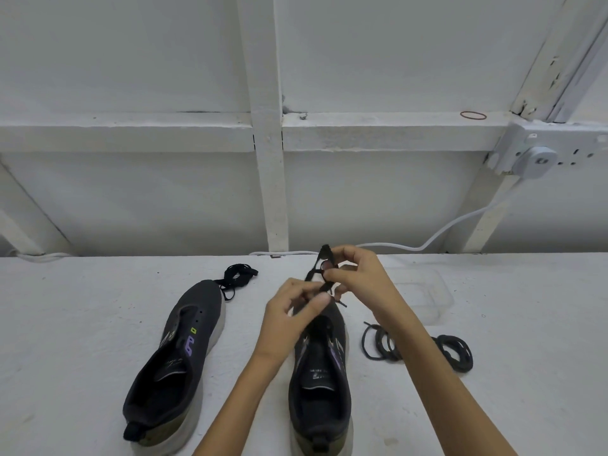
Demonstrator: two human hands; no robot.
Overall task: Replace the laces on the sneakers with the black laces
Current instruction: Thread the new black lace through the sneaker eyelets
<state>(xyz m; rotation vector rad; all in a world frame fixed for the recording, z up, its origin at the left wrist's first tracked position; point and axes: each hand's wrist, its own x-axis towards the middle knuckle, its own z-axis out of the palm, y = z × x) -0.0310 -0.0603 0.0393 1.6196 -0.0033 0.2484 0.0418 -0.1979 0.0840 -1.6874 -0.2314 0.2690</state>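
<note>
Pinching black lace bundle [312,274]: left hand [292,314], right hand [358,278], above right sneaker [320,373]; clear tray [424,297] nearby.

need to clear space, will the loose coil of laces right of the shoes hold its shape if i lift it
Probably floppy: the coil of laces lies in loose loops, so it would likely sag and unravel if lifted by one strand. It looks light; a push may just spread the loops.

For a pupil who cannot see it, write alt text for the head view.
Left hand and right hand pinch a bundled black lace above one dark sneaker on a white table. A second sneaker lies unlaced beside it; other laces lie nearby.
</note>
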